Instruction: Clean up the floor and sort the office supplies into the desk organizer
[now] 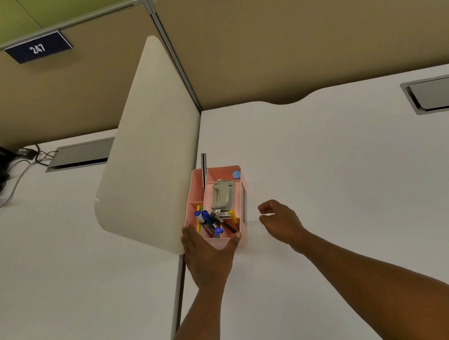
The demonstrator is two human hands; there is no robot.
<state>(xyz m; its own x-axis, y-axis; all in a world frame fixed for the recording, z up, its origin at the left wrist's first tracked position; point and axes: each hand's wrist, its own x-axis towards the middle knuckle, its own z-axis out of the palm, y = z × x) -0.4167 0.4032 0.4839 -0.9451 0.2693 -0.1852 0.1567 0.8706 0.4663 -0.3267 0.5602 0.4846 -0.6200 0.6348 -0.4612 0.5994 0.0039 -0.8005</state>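
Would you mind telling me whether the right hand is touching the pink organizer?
Apart. The head view shows bare white desk between the right hand and the organizer; only the left hand grips its near end.

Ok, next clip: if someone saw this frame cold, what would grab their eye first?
The pink organizer stands on the white desk against the rounded divider, packed with markers and a grey stapler. The left hand holds its near end, while the right hand hovers just beside it, loosely curled and empty. Further back, a blue 247 sign sits on the partition.
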